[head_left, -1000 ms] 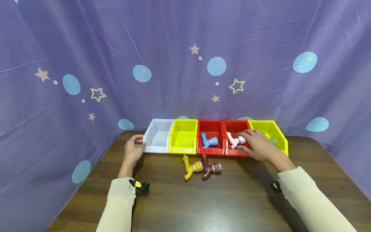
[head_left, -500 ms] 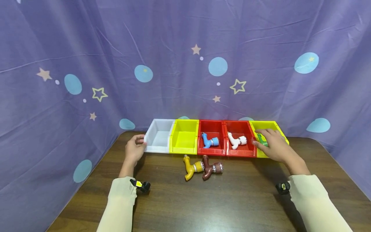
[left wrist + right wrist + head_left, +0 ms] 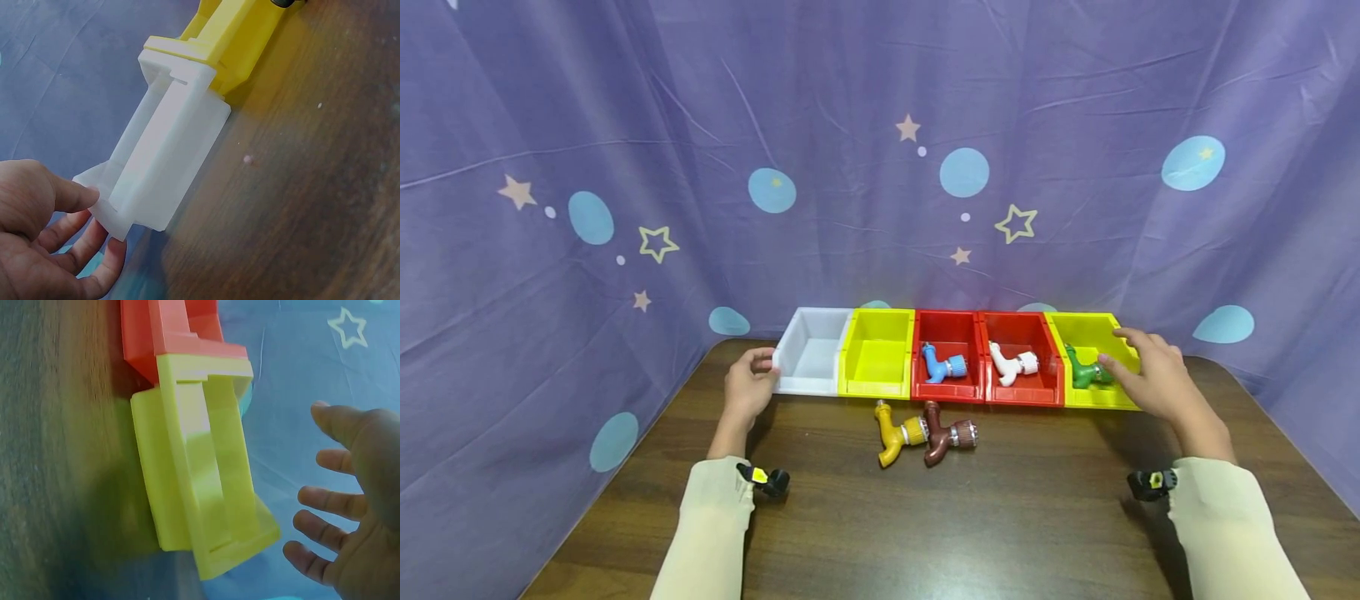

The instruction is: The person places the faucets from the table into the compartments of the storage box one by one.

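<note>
My left hand [image 3: 751,385] holds the white bin [image 3: 805,387] at its left side; in the left wrist view the thumb [image 3: 78,195] lies at the rim and the fingers bend against the outside. My right hand [image 3: 1157,379] is at the right end of the row, over the right side of the yellow bin [image 3: 1105,400], fingers spread and holding nothing. Inside that bin lies a green tap [image 3: 1082,371]. The right wrist view shows the fingers [image 3: 325,531] apart from the yellow bin [image 3: 178,506].
Left of it, red bins hold a white tap [image 3: 1011,364] and a blue tap [image 3: 942,364]. Another yellow bin [image 3: 875,388] adjoins the white one. A yellow tap [image 3: 891,435] and a brown tap [image 3: 942,435] lie on the wooden table [image 3: 925,533]. A purple curtain [image 3: 850,167] hangs behind.
My right hand has moved right, from over the right red bin across the yellow bin to its right side, uncovering the white and green taps. The left hand stays on the white bin.
</note>
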